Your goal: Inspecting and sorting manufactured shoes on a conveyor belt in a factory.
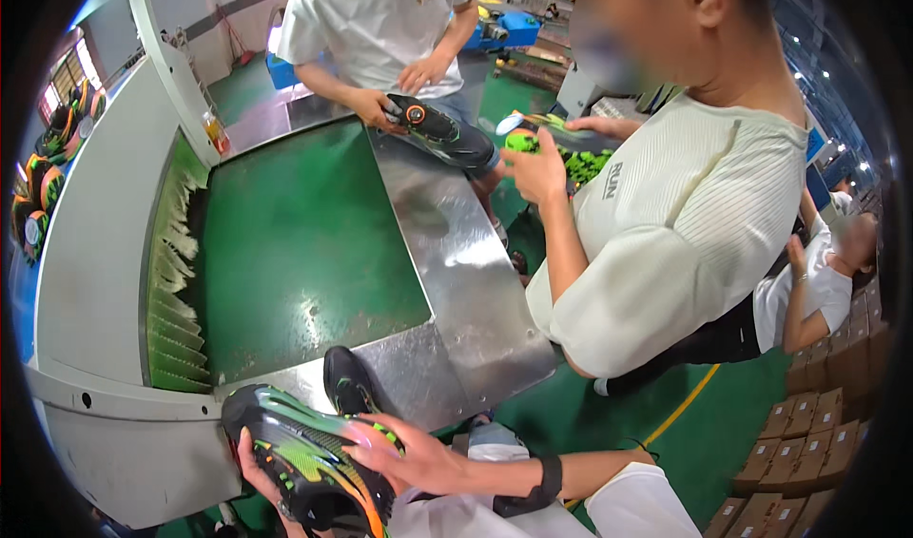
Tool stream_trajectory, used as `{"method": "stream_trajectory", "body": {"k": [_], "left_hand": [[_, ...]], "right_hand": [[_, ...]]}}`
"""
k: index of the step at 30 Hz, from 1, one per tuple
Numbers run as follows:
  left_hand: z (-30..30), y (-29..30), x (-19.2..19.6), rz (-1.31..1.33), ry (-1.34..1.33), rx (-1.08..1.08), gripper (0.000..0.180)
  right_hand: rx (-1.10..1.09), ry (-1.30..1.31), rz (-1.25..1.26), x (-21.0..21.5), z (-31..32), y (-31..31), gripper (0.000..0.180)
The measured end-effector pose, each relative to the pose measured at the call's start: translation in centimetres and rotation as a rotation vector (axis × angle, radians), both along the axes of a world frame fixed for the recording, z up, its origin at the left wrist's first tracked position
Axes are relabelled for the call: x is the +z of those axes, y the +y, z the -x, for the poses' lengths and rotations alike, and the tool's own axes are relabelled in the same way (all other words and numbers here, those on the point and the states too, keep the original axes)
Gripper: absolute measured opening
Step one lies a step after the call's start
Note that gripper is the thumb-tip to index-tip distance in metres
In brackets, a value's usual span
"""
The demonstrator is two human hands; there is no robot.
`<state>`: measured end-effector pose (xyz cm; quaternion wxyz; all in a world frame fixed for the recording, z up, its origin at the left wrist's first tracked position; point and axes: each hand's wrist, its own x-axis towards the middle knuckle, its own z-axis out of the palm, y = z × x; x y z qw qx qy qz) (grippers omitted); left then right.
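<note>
- Head view: the person's left hand (pixel 255 464) is under a black shoe (pixel 306 457) with green and orange stripes, at the lower edge of the picture. Only some fingers show at the shoe's near side, so I cannot tell how firmly it grips.
- The right hand (pixel 407 459) lies on top of the same shoe with the fingers spread flat over its toe part. The shoe is held between the two hands, just in front of the person's body.
- The right wrist has a black band (pixel 544 481).
- A second black shoe (pixel 348 382) lies on the metal table (pixel 466 281), just beyond the hands, near the table's edge.
- The green belt (pixel 304 243) is set in the table and runs to a white machine (pixel 105 234) with green strips on the left.
- Across the table, a person in a white shirt (pixel 380 20) holds a dark shoe (pixel 436 127) on the table's far corner.
- On the right, another person in a white ribbed shirt (pixel 685 224) holds a green shoe (pixel 533 137) up.
- Brown boxes (pixel 799 443) stand in rows on the green floor at lower right.
</note>
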<state>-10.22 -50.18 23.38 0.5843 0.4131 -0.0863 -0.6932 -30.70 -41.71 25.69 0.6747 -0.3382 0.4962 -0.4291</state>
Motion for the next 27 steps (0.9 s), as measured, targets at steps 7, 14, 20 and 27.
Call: {"method": "stream_trajectory", "body": {"k": [7,14,20,27], "left_hand": [[-1.0,-0.5,-1.9,0.131,0.051,-0.025,0.034],[-0.1,-0.6,-4.4,-0.031,-0.126,0.119,0.022],[1.8,0.9,0.3,-0.187,0.103,0.029,0.025],[2.8,1.1,1.0,-0.065,-0.112,-0.054,0.037]], "right_hand": [[-0.027,-0.208,0.245,-1.2,-0.1,1.7,0.071],[-0.087,-0.006,0.330,-1.8,0.0,2.0,0.063],[-0.068,0.069,0.094,-0.8,0.7,0.8,0.049],[0.419,0.465,0.545,3.8,4.4,1.4,0.078]]}}
